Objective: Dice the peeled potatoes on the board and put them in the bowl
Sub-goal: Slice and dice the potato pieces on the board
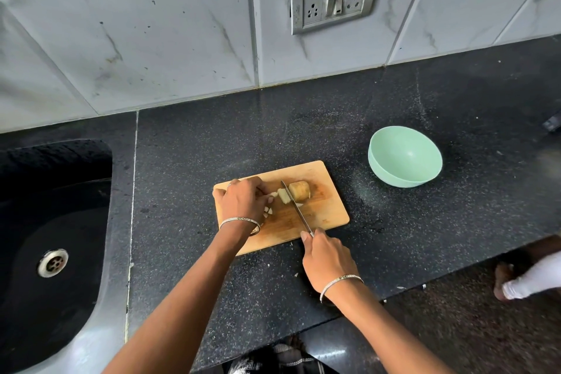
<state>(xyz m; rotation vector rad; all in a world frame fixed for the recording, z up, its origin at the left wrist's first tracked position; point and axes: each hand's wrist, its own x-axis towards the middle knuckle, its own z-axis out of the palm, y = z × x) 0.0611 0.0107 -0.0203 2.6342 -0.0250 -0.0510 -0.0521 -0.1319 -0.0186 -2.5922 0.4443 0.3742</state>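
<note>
Right hand point(328, 258): your fingers are wrapped tight round the handle of the knife point(296, 206), with one fingertip up by the heel of the blade.
Knife: the blade slants across the board point(329, 212), tip toward the far edge, with a cut slice point(283, 195) on its left.
Left hand point(243, 200): your fingers are curled with the knuckles toward the blade. Whether they pinch a piece underneath cannot be told.
Diced pieces point(267, 211): a few pale cubes lie just beside your left fingertips, between that hand and the blade.
Potato point(300, 190): the big uncut chunk sits right of the blade, close against it and apart from your left fingers.
Step in hand: this looks like early dicing. Steady the chunk with tucked fingertips before you press, and keep the cuts evenly spaced.
Bowl point(405, 156): it stands beyond the board to the right, well apart, and no potato shows in it yet.
</note>
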